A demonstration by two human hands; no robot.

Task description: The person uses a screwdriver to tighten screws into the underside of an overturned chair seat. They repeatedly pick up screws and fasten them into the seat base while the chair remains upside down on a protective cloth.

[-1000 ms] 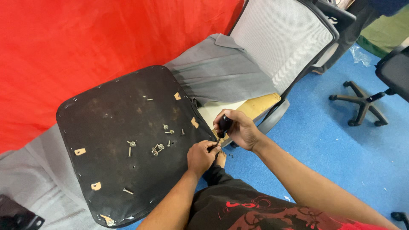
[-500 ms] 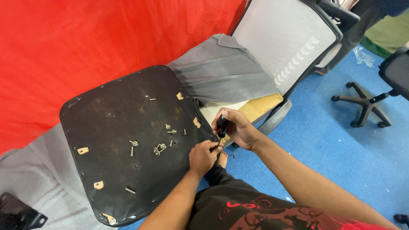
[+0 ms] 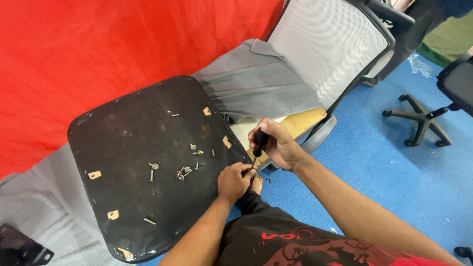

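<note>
I am working a screwdriver (image 3: 258,143) at the near right edge of the upturned chair seat base (image 3: 123,148), which lies on the floor against grey fabric (image 3: 261,83). My right hand (image 3: 276,145) has its grip closed tight round the black handle, the shaft slanting down toward my left hand (image 3: 235,180). My left grip is pinched shut at the tip, on something too small to make out, probably a fastener. I judge this the loosening or prying step at the seat's rim; the next move calls for keeping the tip seated and turning without slipping off the edge. The base is a dark, scuffed rounded square with tan patches, and loose screws and bolts (image 3: 185,170) lie scattered near its middle.
</note>
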